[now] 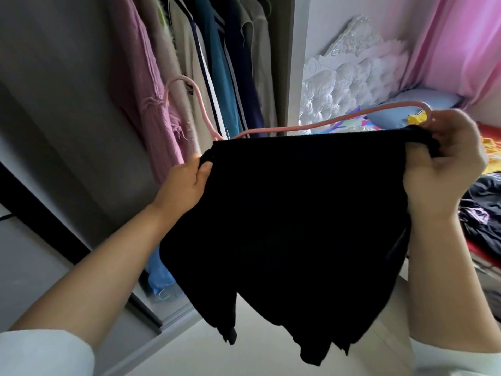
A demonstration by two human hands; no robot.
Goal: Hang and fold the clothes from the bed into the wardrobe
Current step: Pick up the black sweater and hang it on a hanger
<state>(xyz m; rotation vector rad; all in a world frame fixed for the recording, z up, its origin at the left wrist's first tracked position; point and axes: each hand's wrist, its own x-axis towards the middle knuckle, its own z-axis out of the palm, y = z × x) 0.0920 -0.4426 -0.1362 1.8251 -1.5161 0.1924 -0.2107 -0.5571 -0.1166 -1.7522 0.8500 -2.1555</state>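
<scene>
A black garment (298,226) is held up at chest height in front of an open wardrobe (67,131), stretched between both hands so that its top edge runs nearly level and its lower hem hangs in uneven points above a pale floor (257,356). The left corner is pinched by the left hand (187,185), thumb curled against the fabric's edge. The right corner is gripped by the right hand (444,164), whose fingers are curled around the bunched cloth and, together with it, one end of a pink hanger (320,126). The hanger lies along and just above the garment's top edge, with its hook (184,85) rising at the left toward the hanging clothes. Inside the wardrobe, a pink knitted piece (146,104), pale cream items (184,63), a teal garment (217,77) and a dark navy one (244,77) are seen hanging close together. To the right, a white tufted headboard (352,77) is set against the wall, beside a pink curtain (455,42). A blue pillow (417,101) rests on the bed, where a heap of dark clothes (482,213) and some yellow fabric (490,147) are piled at the frame's right edge. White sleeves (40,354) are visible at the lower corners.
</scene>
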